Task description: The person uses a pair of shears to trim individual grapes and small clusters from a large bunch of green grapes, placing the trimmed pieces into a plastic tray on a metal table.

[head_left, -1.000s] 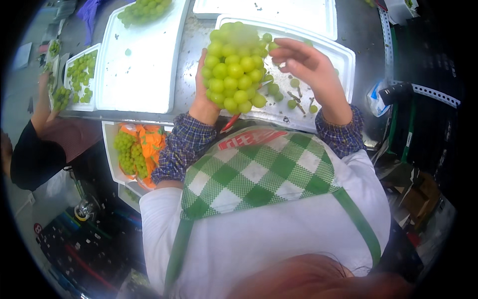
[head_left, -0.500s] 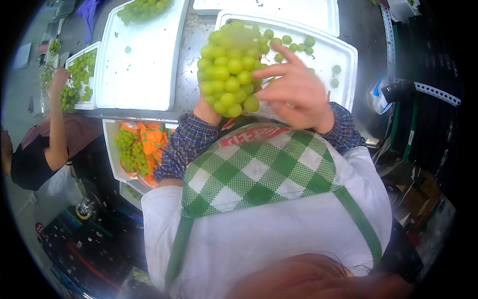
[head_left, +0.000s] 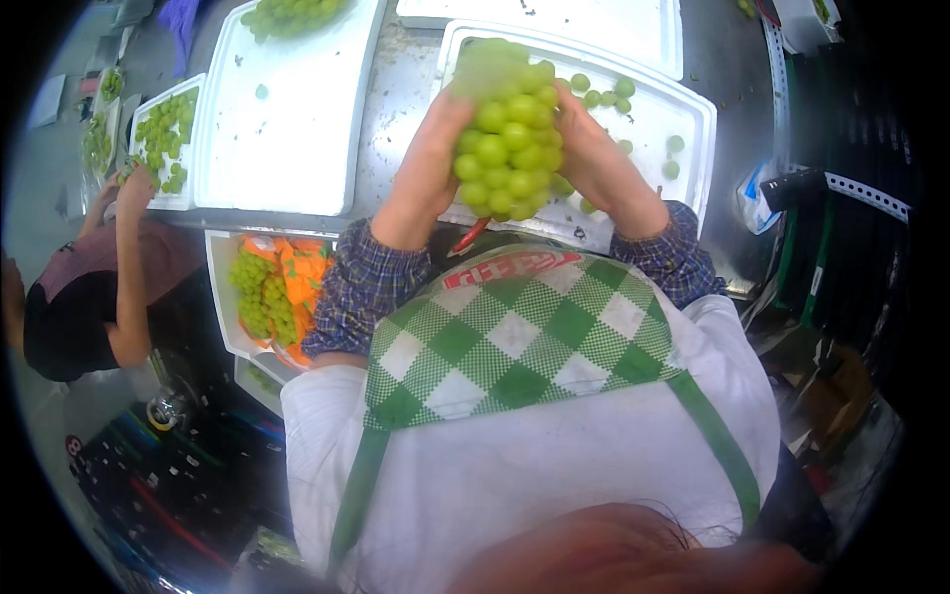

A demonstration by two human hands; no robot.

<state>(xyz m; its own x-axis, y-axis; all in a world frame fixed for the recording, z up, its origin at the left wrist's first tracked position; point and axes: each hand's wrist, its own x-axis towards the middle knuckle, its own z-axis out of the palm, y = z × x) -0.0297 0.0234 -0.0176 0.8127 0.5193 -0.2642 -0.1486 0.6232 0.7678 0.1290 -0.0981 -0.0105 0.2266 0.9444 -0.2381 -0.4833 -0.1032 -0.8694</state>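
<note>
A large bunch of green grapes hangs upright in front of my chest, held from both sides. My left hand is closed around its left side, most fingers hidden behind the fruit. On the other side my right hand grips the bunch, its fingertips also out of sight behind it. A thin red handle-like object shows just below the bunch; its kind cannot be made out. Beneath and beyond my hands lies a white foam tray with several loose grapes in it.
To the left, another white foam tray carries a bunch at its far end. Below it stands a white box with grapes and orange wrapping. A co-worker handles grapes at the far left. A perforated metal strip runs at right.
My right hand, earlier apart with fingers spread, has come onto the bunch's right side. The bunch and my left hand have shifted slightly right. The co-worker's arms have moved lower.
</note>
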